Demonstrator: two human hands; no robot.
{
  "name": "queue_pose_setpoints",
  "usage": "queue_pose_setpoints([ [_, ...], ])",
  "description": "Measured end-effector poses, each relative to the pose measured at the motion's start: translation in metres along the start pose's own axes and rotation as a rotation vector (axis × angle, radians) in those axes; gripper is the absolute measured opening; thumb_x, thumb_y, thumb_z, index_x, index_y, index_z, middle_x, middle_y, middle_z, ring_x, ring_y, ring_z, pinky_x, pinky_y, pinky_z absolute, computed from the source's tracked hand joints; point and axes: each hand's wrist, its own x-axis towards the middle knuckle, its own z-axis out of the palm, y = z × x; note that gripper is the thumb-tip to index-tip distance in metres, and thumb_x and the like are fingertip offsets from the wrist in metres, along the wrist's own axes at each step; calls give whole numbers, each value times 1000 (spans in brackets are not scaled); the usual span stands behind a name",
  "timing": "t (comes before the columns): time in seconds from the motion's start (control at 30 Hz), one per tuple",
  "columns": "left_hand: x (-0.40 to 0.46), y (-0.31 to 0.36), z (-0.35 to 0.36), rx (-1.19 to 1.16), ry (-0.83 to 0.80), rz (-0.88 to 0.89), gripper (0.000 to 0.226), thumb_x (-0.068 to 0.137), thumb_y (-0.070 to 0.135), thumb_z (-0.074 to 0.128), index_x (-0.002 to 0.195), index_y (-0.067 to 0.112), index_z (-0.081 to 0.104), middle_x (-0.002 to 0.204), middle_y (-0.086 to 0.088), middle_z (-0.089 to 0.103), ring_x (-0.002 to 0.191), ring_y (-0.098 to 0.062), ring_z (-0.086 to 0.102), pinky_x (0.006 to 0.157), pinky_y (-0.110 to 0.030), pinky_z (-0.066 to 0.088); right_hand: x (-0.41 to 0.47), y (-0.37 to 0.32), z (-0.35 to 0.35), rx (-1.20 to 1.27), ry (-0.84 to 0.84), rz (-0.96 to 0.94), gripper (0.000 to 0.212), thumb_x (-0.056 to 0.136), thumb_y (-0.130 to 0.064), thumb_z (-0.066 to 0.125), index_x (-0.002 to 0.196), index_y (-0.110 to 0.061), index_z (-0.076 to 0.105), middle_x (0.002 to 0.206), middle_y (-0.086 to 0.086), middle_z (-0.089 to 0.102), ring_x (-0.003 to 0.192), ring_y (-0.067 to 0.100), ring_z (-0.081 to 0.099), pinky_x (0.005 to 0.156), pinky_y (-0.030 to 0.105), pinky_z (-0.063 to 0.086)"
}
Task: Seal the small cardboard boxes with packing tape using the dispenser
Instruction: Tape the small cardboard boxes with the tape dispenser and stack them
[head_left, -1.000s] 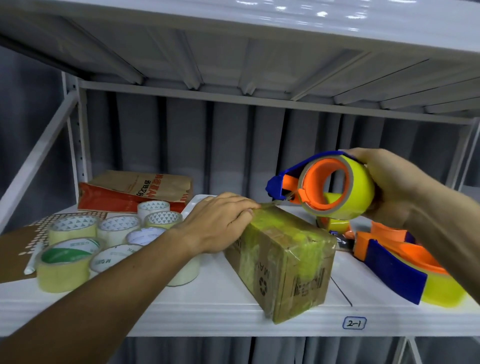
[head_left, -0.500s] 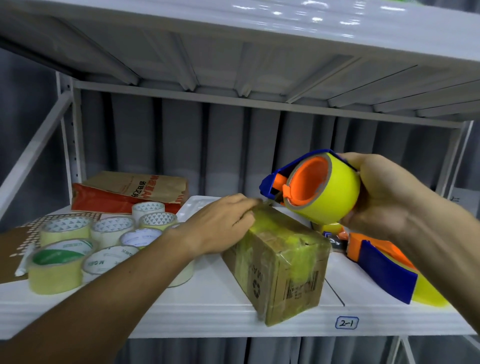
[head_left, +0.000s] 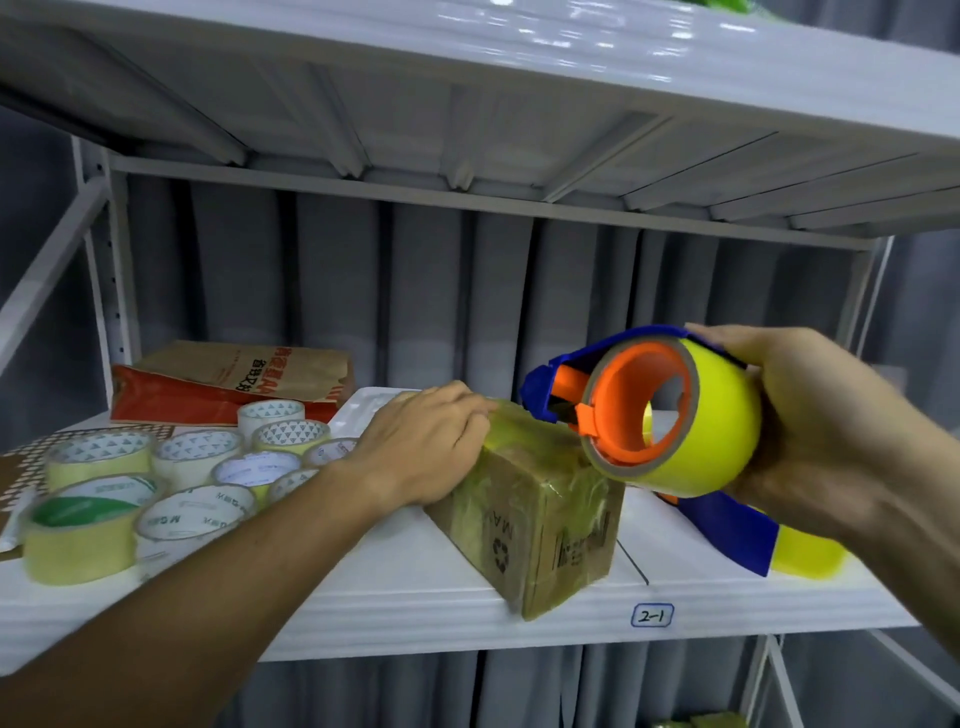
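Observation:
A small cardboard box (head_left: 540, 525) wrapped in yellowish tape lies on the white shelf (head_left: 415, 587). My left hand (head_left: 421, 447) rests flat on the box's top left edge, fingers pressing the tape down. My right hand (head_left: 810, 415) grips a blue and orange tape dispenser (head_left: 660, 410) loaded with a yellow roll. The dispenser hangs just above the box's far right corner, with its blue nose close to my left fingertips.
Several tape rolls (head_left: 156, 483) crowd the shelf's left side, with a brown and red paper bag (head_left: 234, 384) behind them. A second blue and yellow dispenser (head_left: 753, 540) lies at the right. A white tray (head_left: 363, 410) sits behind my left hand. The upper shelf hangs low overhead.
The dispenser has swung so its orange core faces the camera more and has dropped closer to the box. My left hand stays on the box.

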Motion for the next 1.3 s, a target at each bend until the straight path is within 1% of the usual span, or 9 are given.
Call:
queue_pose_setpoints([
  [0.07,2,9,2,76,48,-7,48,105,40,18,117,24,61,105,7,57,107,-18,59,96,-35,43,-5,0,-2,-26,-41,-63,20,93,-32,55,89,-17,68,94,12,70,74,27,67,72,43,55],
  [0.23,5,15,-3,71,39,-1,37,105,46,20,125,37,49,101,3,65,100,-21,62,85,-40,51,-10,2,-13,2,18,53,32,92,-31,56,77,-14,78,85,13,76,62,28,72,55,47,58],
  [0.43,7,11,-4,12,-1,84,46,108,42,26,124,29,68,135,13,59,132,-10,47,106,-24,34,-9,5,-21,-101,95,40,28,87,-36,62,101,-15,73,91,12,76,72,29,72,72,51,59],
  [0.57,4,11,-8,-61,-48,63,50,107,48,23,112,29,69,109,14,70,101,-7,62,89,-30,49,-8,5,-21,-227,181,35,35,81,-39,69,108,-15,69,86,11,75,71,28,70,73,47,59],
  [0.73,0,11,-5,-92,-23,44,51,106,49,21,106,26,66,105,12,68,99,-10,61,95,-39,48,-11,-13,-55,-247,300,-28,33,77,-36,72,100,-12,72,79,12,73,62,25,65,56,38,57],
  [0.83,-1,16,-2,-112,-53,18,48,102,57,19,107,32,60,102,14,60,99,-10,59,97,-41,46,-12,-10,-68,-267,316,6,31,80,-36,69,102,-14,71,84,13,75,66,26,67,58,37,59],
  [1.0,-2,23,-4,-99,-166,51,40,103,57,15,139,60,33,130,17,52,122,-7,50,111,-39,36,-12,-3,-78,-263,300,18,28,82,-38,66,98,-17,72,89,13,76,62,24,71,52,35,58],
  [1.2,-2,29,-12,-65,-232,102,65,89,77,12,142,54,43,148,27,42,143,2,27,124,-42,17,-12,-3,-78,-265,232,30,27,78,-40,66,91,-17,71,82,10,76,56,23,70,50,34,56],
  [1.3,2,32,-15,-53,-184,139,58,96,69,25,142,46,50,158,22,32,151,1,12,122,-31,15,-14,-3,-78,-282,195,49,27,78,-41,64,90,-17,70,79,9,76,55,22,71,52,34,57],
])
